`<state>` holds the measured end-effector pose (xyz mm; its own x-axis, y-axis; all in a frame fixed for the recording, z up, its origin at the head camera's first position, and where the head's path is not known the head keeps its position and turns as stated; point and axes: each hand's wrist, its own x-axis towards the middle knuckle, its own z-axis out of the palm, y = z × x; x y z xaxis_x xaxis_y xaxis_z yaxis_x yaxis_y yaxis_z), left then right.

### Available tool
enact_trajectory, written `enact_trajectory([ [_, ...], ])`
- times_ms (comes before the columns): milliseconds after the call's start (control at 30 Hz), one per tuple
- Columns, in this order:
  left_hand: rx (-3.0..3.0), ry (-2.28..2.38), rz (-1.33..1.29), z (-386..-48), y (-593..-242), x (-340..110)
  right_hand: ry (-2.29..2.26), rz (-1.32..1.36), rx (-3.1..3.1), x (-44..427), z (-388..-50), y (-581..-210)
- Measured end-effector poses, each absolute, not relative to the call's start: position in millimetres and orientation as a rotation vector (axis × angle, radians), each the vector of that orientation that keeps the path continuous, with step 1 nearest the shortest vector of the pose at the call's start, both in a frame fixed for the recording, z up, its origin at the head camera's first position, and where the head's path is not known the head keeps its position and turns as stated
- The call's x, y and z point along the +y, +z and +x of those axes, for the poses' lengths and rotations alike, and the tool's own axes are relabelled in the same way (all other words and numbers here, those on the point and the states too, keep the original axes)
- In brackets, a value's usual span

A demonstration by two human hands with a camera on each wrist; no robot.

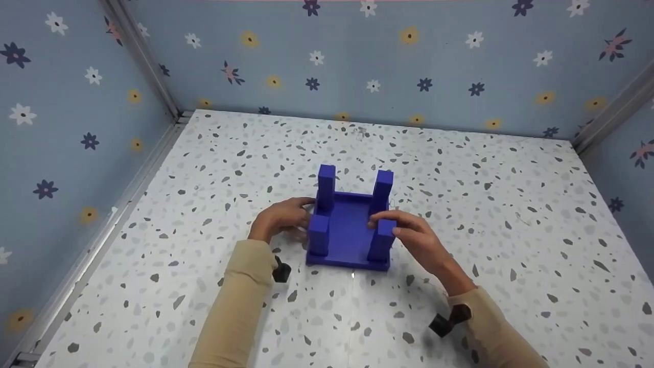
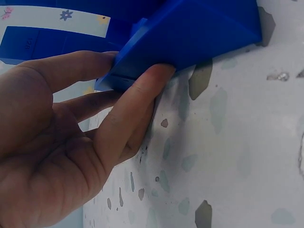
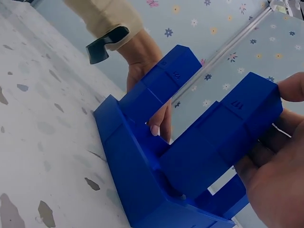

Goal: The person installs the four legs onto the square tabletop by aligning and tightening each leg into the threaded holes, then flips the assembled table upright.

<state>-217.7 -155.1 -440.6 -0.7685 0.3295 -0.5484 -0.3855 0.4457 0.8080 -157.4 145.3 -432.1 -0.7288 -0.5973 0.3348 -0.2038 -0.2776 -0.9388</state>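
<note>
A small blue toy table lies upside down in the head view, its several square legs pointing up. My left hand holds its left side. In the left wrist view, its fingers lie against the edge of the top. My right hand grips the near right leg, thumb on one side and fingers on the other. The right wrist view shows a leg with printed digits between that thumb and fingers. Parts of the left fingers are hidden by the toy table.
The toy table stands on a white speckled tabletop. Blue flowered panels rise at the back and sides, joined by metal rails. Dark camera mounts sit on both beige sleeves.
</note>
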Motion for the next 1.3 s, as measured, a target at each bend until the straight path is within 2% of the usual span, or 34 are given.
enact_trajectory([
  [567, 1.999, 1.39, -0.085, -217.3, -441.9, -155.2, -2.019, -0.723, 2.068, 146.6, -151.9, -432.4],
  [1033, 1.968, 1.421, -0.067, -216.7, -442.1, -155.2, -1.979, -0.716, 2.328, 140.9, -148.9, -435.9],
  [1300, 1.976, 1.422, -0.075, -217.7, -442.4, -156.2, -2.04, -0.806, 2.158, 145.3, -149.1, -436.5],
])
